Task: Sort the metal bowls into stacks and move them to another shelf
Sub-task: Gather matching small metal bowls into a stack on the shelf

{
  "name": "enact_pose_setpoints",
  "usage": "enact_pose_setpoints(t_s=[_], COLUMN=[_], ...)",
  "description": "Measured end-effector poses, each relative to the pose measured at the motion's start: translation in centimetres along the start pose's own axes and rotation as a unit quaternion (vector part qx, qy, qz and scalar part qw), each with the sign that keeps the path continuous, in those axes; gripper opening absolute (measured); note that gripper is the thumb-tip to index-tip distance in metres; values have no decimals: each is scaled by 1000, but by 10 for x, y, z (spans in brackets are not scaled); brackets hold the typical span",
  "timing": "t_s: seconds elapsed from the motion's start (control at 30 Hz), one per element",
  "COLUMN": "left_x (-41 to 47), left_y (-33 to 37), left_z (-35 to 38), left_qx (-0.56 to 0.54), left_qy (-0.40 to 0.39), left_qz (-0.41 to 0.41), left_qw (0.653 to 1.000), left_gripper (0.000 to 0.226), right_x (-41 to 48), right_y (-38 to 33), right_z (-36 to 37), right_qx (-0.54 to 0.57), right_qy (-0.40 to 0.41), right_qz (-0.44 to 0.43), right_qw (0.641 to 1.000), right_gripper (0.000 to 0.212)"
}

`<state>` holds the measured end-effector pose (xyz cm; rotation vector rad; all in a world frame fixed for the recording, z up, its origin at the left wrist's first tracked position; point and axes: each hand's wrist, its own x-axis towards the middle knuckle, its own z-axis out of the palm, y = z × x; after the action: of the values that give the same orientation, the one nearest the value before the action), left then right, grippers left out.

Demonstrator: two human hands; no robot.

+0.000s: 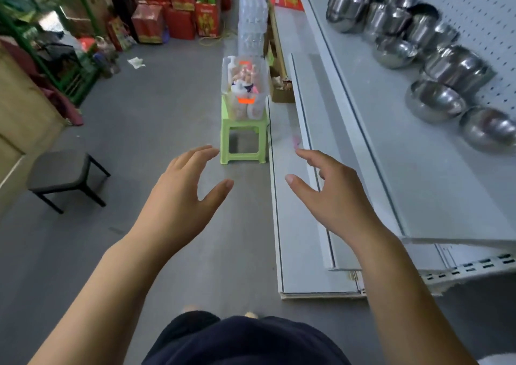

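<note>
Presently left hand and right hand hover spread and empty; orange labels on the clear bin are illegible.

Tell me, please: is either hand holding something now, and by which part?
Nothing is held. The left hand and the right hand are both open in the air above the floor, and the metal bowls lie untouched on the shelf.
</note>
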<state>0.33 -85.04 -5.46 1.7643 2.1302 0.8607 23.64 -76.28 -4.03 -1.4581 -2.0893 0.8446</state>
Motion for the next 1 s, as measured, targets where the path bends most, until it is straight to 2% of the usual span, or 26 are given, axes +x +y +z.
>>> enact_pose_setpoints(t_s=[0.27, 0.47, 0.73, 0.9, 1.0], left_x=[107, 224, 365, 414, 434], left_y=[-21, -37, -52, -43, -23], left_z=[22, 31, 31, 61, 87], left_qx=[3, -7, -19, -48, -60], left_qy=[-50, -102, -176, -228, -240], left_qz=[15, 112, 241, 294, 330], left_qw=[999, 988, 954, 927, 911], left_gripper=[61, 57, 58, 56, 57], right_x=[91, 164, 240, 251, 246], right_y=[13, 14, 2, 8, 21], right_z=[7, 10, 29, 34, 22], right_qx=[19, 29, 72, 82, 66], right_qy=[6, 92, 224, 279, 340], right_qz=[45, 99, 206, 260, 287], right_qw=[999, 990, 950, 921, 893], right_gripper=[50, 49, 49, 50, 46])
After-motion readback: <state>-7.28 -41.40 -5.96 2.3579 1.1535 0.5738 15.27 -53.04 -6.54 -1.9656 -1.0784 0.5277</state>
